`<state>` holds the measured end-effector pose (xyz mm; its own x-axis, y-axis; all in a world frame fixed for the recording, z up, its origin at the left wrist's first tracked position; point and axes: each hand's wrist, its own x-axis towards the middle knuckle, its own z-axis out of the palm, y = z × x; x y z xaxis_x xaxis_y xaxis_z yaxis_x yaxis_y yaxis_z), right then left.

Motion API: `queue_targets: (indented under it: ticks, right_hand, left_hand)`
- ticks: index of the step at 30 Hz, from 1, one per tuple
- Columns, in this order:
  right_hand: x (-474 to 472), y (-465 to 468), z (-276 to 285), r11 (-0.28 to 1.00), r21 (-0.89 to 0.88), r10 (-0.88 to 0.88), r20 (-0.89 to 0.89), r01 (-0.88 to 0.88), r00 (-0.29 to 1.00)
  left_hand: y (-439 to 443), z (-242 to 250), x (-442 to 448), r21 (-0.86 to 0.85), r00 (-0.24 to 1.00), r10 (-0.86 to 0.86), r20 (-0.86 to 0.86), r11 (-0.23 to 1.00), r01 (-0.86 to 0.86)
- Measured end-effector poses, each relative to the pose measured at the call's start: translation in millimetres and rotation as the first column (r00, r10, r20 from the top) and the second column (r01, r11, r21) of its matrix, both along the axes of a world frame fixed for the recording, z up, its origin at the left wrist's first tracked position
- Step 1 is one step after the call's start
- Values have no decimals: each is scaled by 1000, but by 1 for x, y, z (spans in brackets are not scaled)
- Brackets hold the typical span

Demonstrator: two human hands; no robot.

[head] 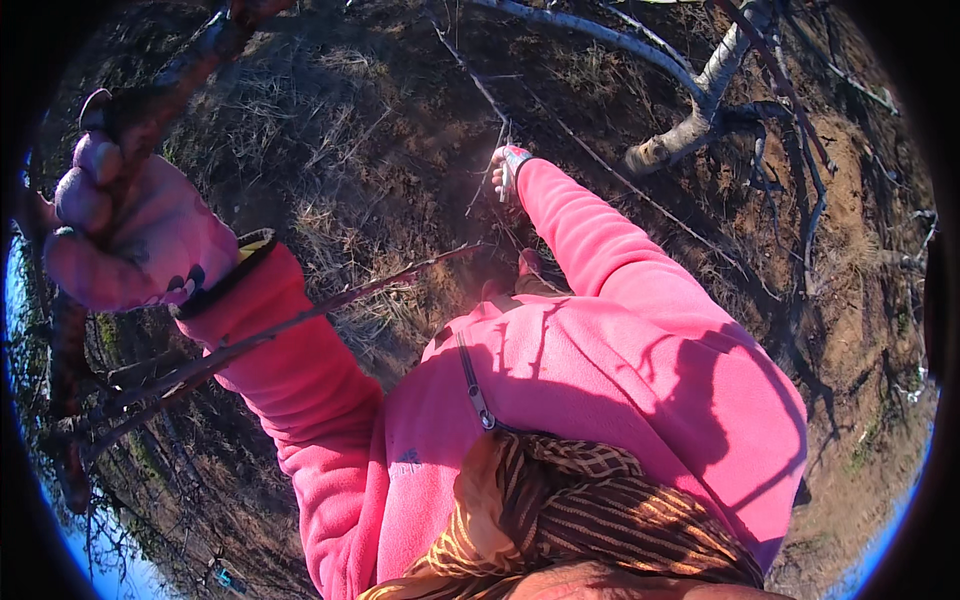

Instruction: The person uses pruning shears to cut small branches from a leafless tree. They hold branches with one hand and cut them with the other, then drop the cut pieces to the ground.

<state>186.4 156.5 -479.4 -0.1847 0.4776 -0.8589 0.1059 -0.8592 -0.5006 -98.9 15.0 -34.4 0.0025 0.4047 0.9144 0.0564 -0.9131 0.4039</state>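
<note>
At the left, my left hand (142, 225), in a pink patterned glove, has its fingers curled around a thick dark tree branch (154, 112). My right hand (508, 172) reaches down and away near the upper middle, closed on a small tool with a light-coloured handle (503, 184); its working end cannot be made out. Beside and behind that hand runs a thin bare twig (480, 86). A thin reddish branch (352, 295) crosses in front of my left sleeve.
A thick pale limb with a cut end (651, 156) and forking branches lies at the upper right. A long thin branch (645, 196) slants across the ground to my right. Dry grass (330, 142) and bare soil (840, 202) show below; more twigs spread at the lower left.
</note>
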Motion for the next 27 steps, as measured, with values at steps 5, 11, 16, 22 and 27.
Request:
queue_targets:
  ticks: [5, 11, 16, 22, 27]
  right_hand:
    - [-5, 1, -7, 996, -48, -74, -11, 74, 997]
    - [-14, 8, -28, 971, -200, -153, -117, 128, 981]
    - [7, 15, -24, 964, -220, -214, -297, 152, 931]
    - [15, 28, -16, 964, -203, -238, -364, 172, 900]
    - [7, 27, -23, 986, -93, -154, -171, 139, 973]
  left_hand:
    - [1, -1, -4, 9, 998, -59, 37, 998, 59]
    - [-3, -2, 5, -28, 997, 3, 81, 1000, -1]
    - [-4, 3, 10, -37, 1000, -18, 22, 999, 18]
    - [1, 0, 11, 43, 1000, -30, 4, 999, 30]
    - [0, 5, 6, 1, 999, -6, -40, 1000, 6]
